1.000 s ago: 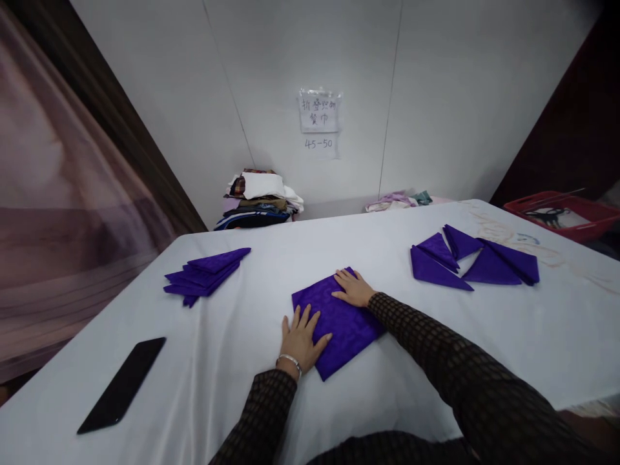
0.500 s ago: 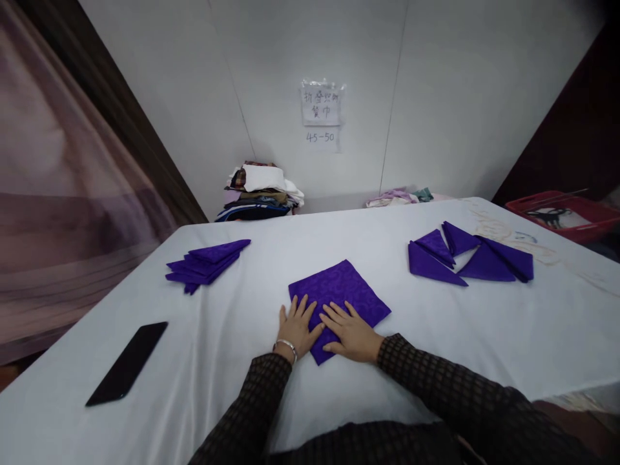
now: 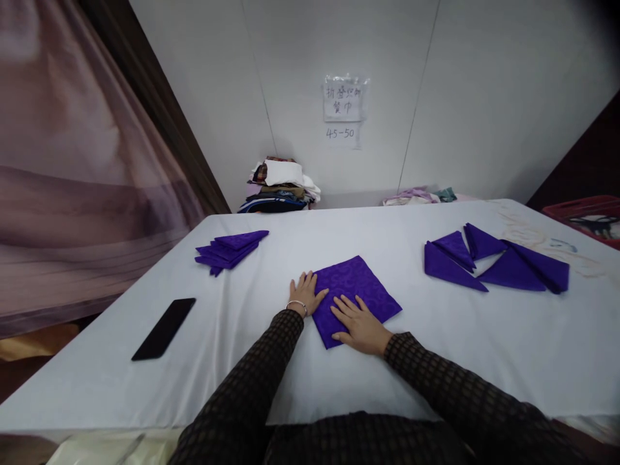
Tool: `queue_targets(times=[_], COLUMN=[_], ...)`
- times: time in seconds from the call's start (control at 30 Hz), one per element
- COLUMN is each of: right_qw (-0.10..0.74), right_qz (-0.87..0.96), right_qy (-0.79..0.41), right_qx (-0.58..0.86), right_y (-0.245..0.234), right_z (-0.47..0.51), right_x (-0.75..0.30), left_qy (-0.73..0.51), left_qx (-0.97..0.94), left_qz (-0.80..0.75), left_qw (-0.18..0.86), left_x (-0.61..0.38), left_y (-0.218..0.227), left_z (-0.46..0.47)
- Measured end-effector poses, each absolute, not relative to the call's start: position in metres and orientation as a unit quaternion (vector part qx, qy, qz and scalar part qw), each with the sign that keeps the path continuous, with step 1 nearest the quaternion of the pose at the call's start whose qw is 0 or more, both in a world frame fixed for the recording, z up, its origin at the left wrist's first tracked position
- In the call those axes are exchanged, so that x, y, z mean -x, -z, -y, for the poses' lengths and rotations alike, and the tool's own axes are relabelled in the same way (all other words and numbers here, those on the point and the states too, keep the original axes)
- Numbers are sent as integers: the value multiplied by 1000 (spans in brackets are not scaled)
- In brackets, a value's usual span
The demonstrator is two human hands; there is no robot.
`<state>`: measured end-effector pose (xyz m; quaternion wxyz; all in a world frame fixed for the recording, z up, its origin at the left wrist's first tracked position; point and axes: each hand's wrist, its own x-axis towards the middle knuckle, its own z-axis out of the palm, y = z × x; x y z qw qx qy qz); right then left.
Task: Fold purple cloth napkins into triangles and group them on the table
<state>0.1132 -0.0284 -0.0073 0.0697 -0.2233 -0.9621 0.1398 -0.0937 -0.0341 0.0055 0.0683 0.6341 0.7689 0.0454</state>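
Observation:
A purple patterned napkin [image 3: 361, 284], folded to a square, lies flat on the white-covered table with one corner toward me. Across its left corner rests my left hand [image 3: 306, 294], fingers stretched out and a bracelet at the wrist. My right hand [image 3: 361, 326] lies flat with spread fingers on the napkin's near right part. Neither hand grips the cloth. To the left is a fanned stack of folded purple napkins [image 3: 230, 250]. On the right, several purple napkins folded into triangles [image 3: 513, 266] lie in a loose ring.
A black flat slab [image 3: 165, 329] lies on the left of the white tablecloth [image 3: 387, 387]. Piled clothes [image 3: 278, 187] stand beyond the far edge, below a paper sign [image 3: 343, 100]. A red basket [image 3: 581, 213] is at the far right, a curtain [image 3: 92, 181] at the left.
My left hand has slid away from me, toward the napkin's left corner. My right hand stays on the near right part. The whole view has shifted, moving things rightward in the picture.

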Motion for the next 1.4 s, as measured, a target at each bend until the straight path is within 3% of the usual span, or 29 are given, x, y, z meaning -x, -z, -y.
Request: queue_targets(times=[0.4,0.5,0.63,0.77,0.93,1.2,1.4], right_qw=[81,130,215,152,101,129,190], right_qz=[953,932,874,842,847,851,811], right_qy=[-195,-237,-180,-131,-97,-124,-185], right_qx=[218,242,397,500,513,494,522], right_y=[0,-9,-21,-22,-20,-15,-16], right_z=[27,13,-14,-24,-16,-19,-79], right_x=[-114,-123,-151,-176,-179,-171,-154], left_qy=[-106,-142,-144,-155,-179,-244,-229], left_qx=[-604,-560,-511,-481,-476,-523,-559], left_qz=[-788,-816,-847,-860,-856,-815,-796], left_qw=[59,18,35,70,94,56,38], left_x=[108,113,116,118,122,149,152], left_y=[2,-4,-13,-16,-12,-29,-31], left_z=[31,34,31,16,-2,-51,-68])
